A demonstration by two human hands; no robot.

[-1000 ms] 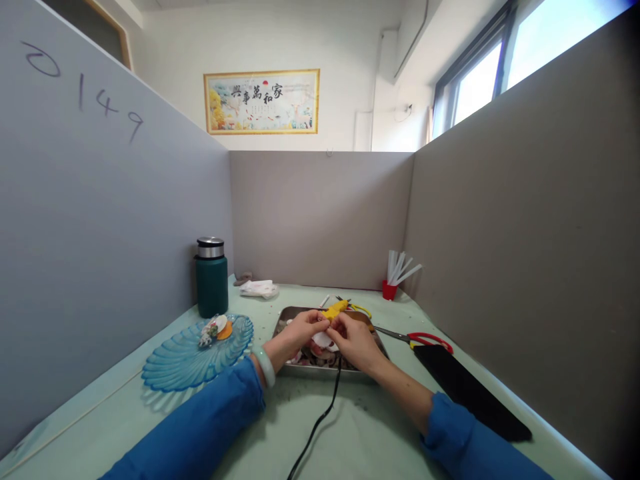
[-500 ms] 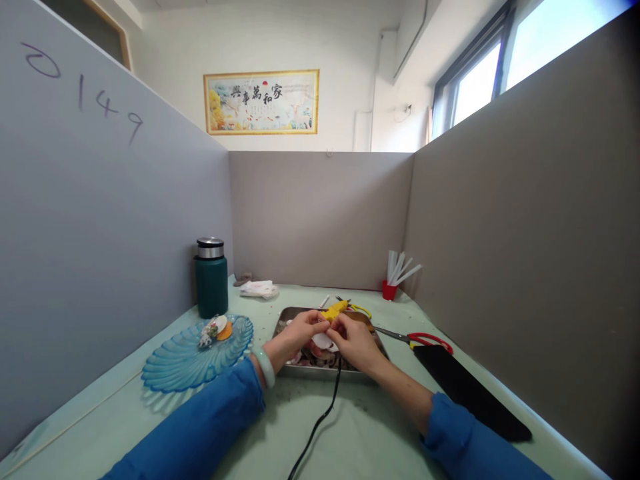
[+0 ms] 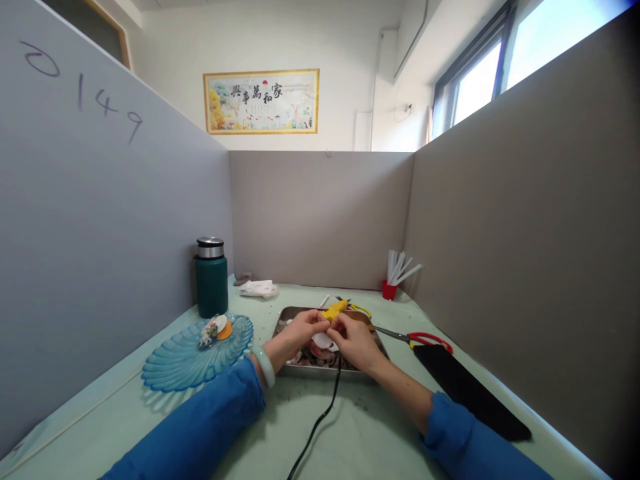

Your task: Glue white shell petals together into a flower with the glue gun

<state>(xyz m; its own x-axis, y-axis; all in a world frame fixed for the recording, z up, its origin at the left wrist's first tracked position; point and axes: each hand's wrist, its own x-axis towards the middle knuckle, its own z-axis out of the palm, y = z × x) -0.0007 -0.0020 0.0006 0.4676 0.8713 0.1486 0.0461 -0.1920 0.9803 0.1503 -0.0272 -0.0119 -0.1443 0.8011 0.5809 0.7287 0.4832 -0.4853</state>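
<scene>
Over a metal tray of shells, my left hand and my right hand meet, thumbs and fingertips pinched together. Whatever is between them is too small or too hidden to make out. Just behind the fingers lies a yellow glue gun, partly covered by them. A black cord runs from the tray toward me. Under my hands, a pale shell shows among pinkish and brown ones.
At left, a blue scalloped plate carries a small cluster of shells, near a green bottle. To the right are red-handled scissors, a black flat piece and a red cup of white sticks. Grey partitions surround the table.
</scene>
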